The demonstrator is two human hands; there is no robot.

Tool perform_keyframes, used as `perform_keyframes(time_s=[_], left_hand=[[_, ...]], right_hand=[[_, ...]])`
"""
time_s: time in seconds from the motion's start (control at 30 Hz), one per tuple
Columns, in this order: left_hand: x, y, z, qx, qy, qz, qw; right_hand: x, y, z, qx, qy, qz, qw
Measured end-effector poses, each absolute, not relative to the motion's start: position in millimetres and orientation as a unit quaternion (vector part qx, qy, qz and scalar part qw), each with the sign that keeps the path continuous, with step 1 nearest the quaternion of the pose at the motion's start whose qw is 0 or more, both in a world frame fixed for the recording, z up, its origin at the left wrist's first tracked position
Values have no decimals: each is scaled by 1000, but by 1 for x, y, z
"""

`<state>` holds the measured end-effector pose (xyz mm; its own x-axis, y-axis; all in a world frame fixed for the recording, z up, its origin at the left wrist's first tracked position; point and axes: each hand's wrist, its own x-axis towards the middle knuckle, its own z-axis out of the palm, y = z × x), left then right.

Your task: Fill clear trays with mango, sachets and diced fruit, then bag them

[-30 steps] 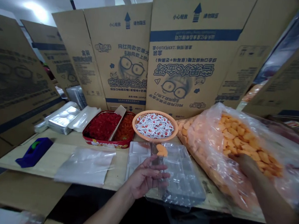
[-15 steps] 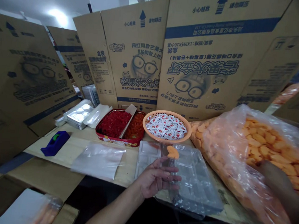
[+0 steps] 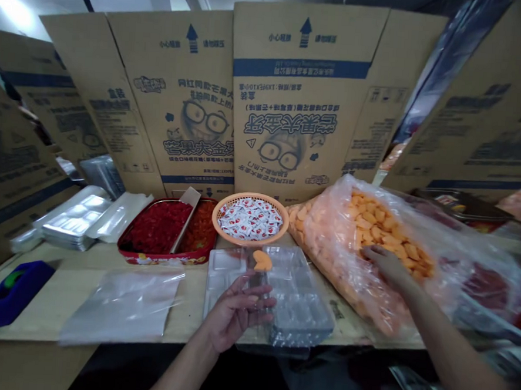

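Note:
My left hand [image 3: 240, 311] hovers over the front of a stack of clear compartment trays [image 3: 300, 306], palm turned sideways, fingers apart and slightly curled, nothing seen in them. Just beyond its fingertips, an orange candy [image 3: 262, 260] of two lobes shows against an upper part of the trays. On the right, my right hand [image 3: 384, 262] reaches into an open clear plastic bag [image 3: 328, 234] full of orange candies [image 3: 376, 222]. Its bent fingers are close together and touch the heap; their tips are partly hidden, so what they hold cannot be made out.
An orange basket [image 3: 285, 220] of small white-and-red packets stands behind the trays. Left of it sits a red tin [image 3: 163, 259] with red and orange contents and a divider. Further left are plastic sheets [image 3: 117, 304], a blue tape dispenser [image 3: 14, 292] and stacked trays [image 3: 71, 219]. Cardboard [image 3: 310, 104] walls the back.
The view has swung to the right, so the scene sits further left and more of my right arm and the bag shows. My left hand stays over the trays, my right hand at the candies.

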<state>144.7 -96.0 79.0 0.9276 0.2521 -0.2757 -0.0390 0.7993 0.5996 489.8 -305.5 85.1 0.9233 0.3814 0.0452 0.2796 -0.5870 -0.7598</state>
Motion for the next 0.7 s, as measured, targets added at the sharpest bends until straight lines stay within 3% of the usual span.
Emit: perform_keyframes(time_s=[0.33,0.43,0.6,0.7], left_hand=[[142,-99,83,314,172,80,930],[143,-99,84,318,169,76,930],[143,-99,88,324,161,62,930],[142,-97,89,334,153,49,929]], right_hand=[[481,-295,87,-745,-122,146,640],[476,-291,98,-728,-95,150,662],[454,-282,125,-667,-116,53,734],[426,-269,148,-683,-233,145,677]])
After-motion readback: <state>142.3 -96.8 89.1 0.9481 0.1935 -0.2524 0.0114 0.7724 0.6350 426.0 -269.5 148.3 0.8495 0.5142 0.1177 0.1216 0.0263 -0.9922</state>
